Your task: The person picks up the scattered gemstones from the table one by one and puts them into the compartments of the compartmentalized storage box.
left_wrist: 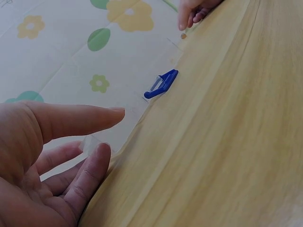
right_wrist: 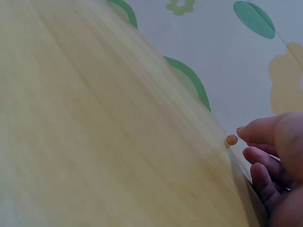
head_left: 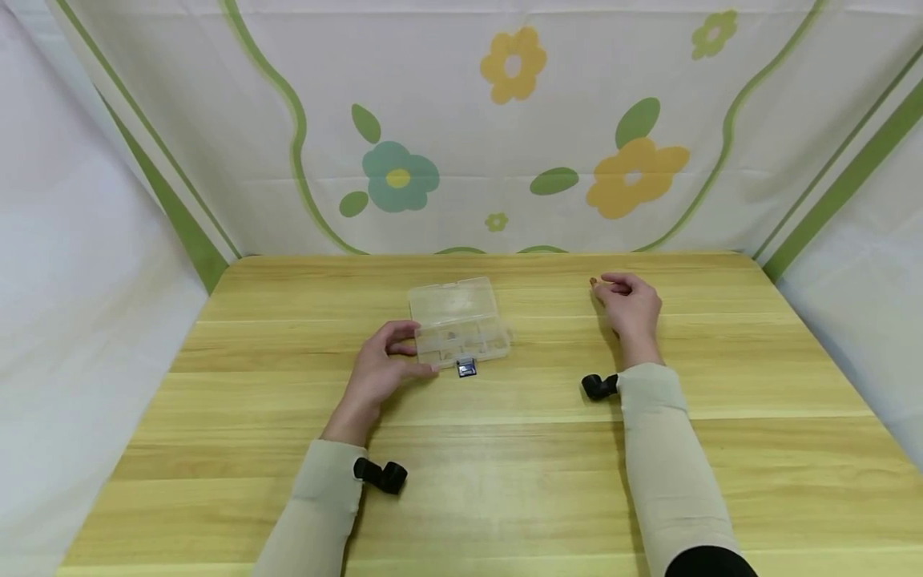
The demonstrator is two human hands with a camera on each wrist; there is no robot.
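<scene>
A clear divided plastic box (head_left: 461,340) lies on the table with its lid (head_left: 453,301) swung back. Its blue latch (left_wrist: 162,85) hangs at the front edge, also visible from the left wrist. My left hand (head_left: 382,365) holds the box's left end, thumb by the front corner and fingers farther back. To the right of the box, a small orange-brown bead (right_wrist: 231,140) is just beyond the fingertips of my right hand (head_left: 629,308). In the right wrist view a narrow gap shows between bead and nearest fingertip. Small pieces inside the box are too faint to tell.
The wooden table (head_left: 505,481) runs back to a white curtain (head_left: 461,120) printed with flowers. More white cloth (head_left: 86,280) hangs at the left and right sides. A small black device (head_left: 382,476) sits on each sleeve cuff.
</scene>
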